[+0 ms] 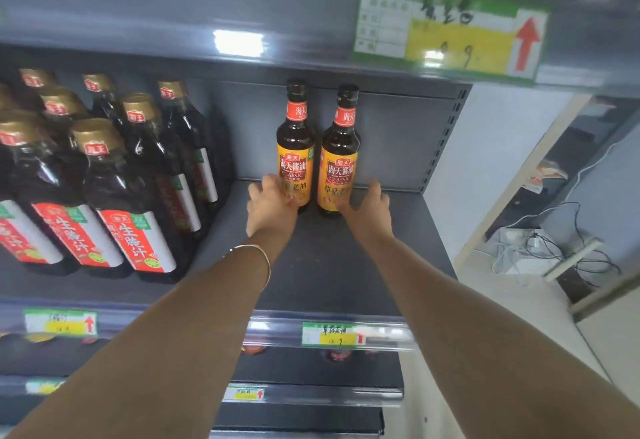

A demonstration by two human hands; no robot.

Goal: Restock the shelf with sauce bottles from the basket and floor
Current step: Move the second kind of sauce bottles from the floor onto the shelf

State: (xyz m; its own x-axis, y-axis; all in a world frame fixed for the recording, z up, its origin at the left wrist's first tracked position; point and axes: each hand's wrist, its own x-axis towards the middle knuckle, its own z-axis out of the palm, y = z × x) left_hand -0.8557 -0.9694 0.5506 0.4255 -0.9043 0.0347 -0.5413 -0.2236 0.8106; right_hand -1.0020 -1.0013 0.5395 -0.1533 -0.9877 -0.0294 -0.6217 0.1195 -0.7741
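Two brown sauce bottles with orange labels stand upright side by side at the back of the grey shelf (pixel 329 265). My left hand (pixel 272 208) curls around the lower part of the left sauce bottle (pixel 295 148) and covers its base. My right hand (pixel 369 212) is beside the base of the right sauce bottle (pixel 339 154), with its fingers spread and its thumb at the bottle's lower edge. Neither a basket nor bottles on the floor are in view.
Several tall dark bottles with red-and-white labels and gold caps (pixel 114 196) fill the shelf's left half. A shelf board with a green-yellow price tag (pixel 450 33) hangs overhead. Lower shelves with price tags (pixel 329 334) lie below. White devices and cables (pixel 540 251) lie on the floor at right.
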